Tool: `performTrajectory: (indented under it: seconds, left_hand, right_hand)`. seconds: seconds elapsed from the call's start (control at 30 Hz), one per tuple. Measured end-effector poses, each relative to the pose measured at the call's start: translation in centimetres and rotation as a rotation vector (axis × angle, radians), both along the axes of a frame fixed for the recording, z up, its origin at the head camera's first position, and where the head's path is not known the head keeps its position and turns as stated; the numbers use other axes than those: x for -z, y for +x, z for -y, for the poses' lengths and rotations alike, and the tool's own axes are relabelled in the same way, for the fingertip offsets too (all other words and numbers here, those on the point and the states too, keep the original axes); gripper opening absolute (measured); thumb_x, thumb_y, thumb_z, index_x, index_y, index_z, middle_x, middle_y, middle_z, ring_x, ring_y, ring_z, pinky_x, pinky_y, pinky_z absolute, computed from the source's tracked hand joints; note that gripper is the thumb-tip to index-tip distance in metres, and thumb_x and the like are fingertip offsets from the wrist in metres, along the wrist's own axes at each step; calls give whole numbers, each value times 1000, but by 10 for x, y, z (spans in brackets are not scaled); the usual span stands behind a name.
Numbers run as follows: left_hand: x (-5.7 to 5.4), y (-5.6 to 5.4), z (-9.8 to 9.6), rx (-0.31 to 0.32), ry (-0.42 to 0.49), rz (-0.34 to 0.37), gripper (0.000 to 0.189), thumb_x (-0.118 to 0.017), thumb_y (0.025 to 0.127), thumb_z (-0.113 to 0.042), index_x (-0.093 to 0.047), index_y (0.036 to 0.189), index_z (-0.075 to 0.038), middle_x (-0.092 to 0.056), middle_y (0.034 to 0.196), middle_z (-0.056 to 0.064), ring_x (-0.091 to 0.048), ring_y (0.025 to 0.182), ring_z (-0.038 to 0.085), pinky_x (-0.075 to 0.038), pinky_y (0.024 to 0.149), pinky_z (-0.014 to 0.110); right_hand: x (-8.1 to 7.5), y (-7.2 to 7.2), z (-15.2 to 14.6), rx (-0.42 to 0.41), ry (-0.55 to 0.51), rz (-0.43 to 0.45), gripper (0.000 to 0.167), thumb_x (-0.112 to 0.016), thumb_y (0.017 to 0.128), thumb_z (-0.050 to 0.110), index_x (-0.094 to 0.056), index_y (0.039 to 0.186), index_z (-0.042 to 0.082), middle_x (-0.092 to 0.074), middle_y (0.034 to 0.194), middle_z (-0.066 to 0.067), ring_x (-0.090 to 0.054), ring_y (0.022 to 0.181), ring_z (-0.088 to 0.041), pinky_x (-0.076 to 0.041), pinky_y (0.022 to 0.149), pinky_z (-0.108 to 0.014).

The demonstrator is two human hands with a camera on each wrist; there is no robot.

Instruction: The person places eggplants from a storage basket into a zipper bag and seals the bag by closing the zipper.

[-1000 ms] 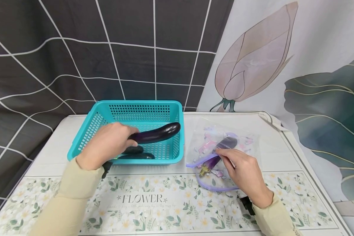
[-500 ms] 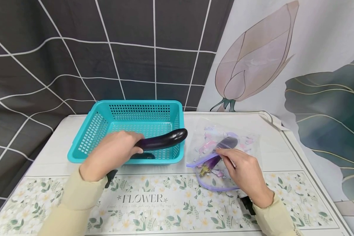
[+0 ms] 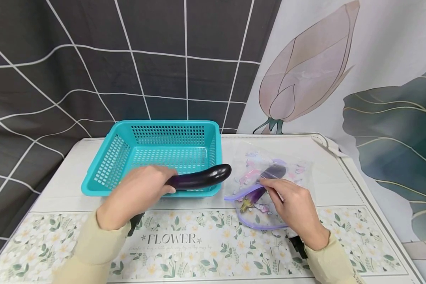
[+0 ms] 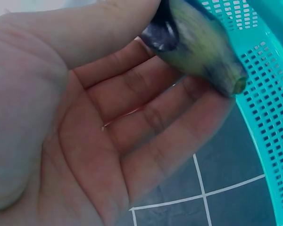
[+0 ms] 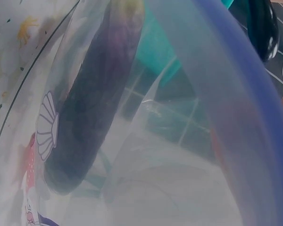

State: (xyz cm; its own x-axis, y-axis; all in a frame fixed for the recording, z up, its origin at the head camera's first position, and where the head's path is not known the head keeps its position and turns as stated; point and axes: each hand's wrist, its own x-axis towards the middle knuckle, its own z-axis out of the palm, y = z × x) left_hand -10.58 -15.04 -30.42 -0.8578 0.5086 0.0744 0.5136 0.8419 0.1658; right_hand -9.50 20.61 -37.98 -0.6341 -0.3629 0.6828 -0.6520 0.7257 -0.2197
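At the left of the surface (image 3: 333, 177), the left hand (image 3: 136, 193) is clamped on an eggplant (image 3: 200, 179), thumb on one side and fingers on the other near the stem end. The dark, glossy body slants up over the teal basket (image 3: 217, 142), its rounded tip jutting past the right rim. Hand and eggplant hide the basket's front left part, so I cannot tell what lies beneath them.

To the right, just beyond that tip, lies a clear plastic bag (image 3: 248, 173) with pink and purple prints. A second eggplant (image 3: 255, 195) is inside, its stem end toward the person. The right hand (image 3: 291, 201) pinches the bag's upper lip between thumb and fingers; the two purple edges stand apart, leaving the mouth open toward the person. The upper edge crosses the bagged eggplant, and the fingers cover part of the bag.

Nearer the person runs a floral band (image 3: 206, 268) lettered "FLOWER". Behind the basket hangs a dark cloth with white grid lines (image 3: 163, 75), and beside it a pale curtain with a large bud (image 3: 305, 79).
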Motion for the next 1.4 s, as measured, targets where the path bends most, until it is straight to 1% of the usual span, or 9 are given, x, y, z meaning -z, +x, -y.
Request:
performTrajectory:
  seconds: [0.2, 0.37, 0.5, 0.53, 0.67, 0.87, 1.2, 1.4]
  left_hand:
    - [3, 3, -3, 11, 1, 7, 17, -81, 86, -23, -69, 93, -15, -58, 75, -9, -52, 67, 11, -46, 60, 31]
    - [5, 8, -6, 26, 12, -1, 17, -81, 85, -23, -67, 90, -15, -58, 75, -8, -52, 66, 10, -46, 59, 30]
    - [5, 12, -10, 21, 13, 4, 17, -81, 85, -22, -70, 95, -14, -63, 80, -7, -57, 69, 10, -49, 61, 31]
    - [6, 13, -11, 20, 12, 3, 19, -81, 85, -23, -71, 98, -13, -66, 84, -6, -60, 72, 11, -52, 63, 32]
    - [7, 15, -15, 16, -4, 8, 23, -81, 85, -25, -72, 103, -13, -69, 89, -5, -63, 76, 12, -52, 66, 31]
    - [9, 19, -19, 19, -9, 24, 21, -80, 86, -26, -72, 102, -15, -68, 87, -7, -61, 76, 11, -47, 62, 28]
    - [12, 26, -24, 25, 2, 16, 23, -80, 85, -28, -72, 102, -16, -69, 90, -8, -63, 81, 13, -49, 65, 31]
    - [14, 30, -28, 34, 19, 24, 24, -80, 86, -29, -72, 104, -15, -69, 91, -8, -58, 76, 9, -48, 65, 29]
  right_hand:
    - [0, 0, 0, 1, -4, 3, 34, -79, 77, -10, -77, 107, 7, -76, 103, -6, -74, 93, -23, -58, 77, -39]
    - [0, 0, 0, 0, -2, 4, 34, -79, 77, -10, -77, 107, 6, -76, 103, -6, -74, 93, -23, -58, 75, -39]
    - [-1, 0, 0, -4, -3, 0, 34, -78, 77, -10, -77, 107, 6, -76, 103, -6, -74, 93, -24, -58, 75, -39]
    - [-1, 0, 0, -5, -3, 0, 34, -78, 77, -10, -77, 107, 6, -76, 103, -6, -74, 93, -24, -58, 75, -39]
    - [-1, 0, 0, -7, -4, 0, 34, -78, 77, -10, -77, 107, 6, -76, 103, -6, -74, 93, -23, -58, 75, -39]
    - [0, 0, 0, -7, -6, -2, 34, -79, 77, -10, -77, 106, 6, -76, 103, -6, -74, 93, -23, -58, 75, -39]
    - [0, 0, 0, -9, -9, -3, 34, -79, 77, -10, -77, 106, 7, -76, 103, -5, -74, 93, -23, -58, 75, -39]
    - [0, 0, 1, -11, -11, -1, 34, -79, 76, -10, -77, 106, 6, -76, 103, -5, -74, 92, -22, -58, 75, -38]
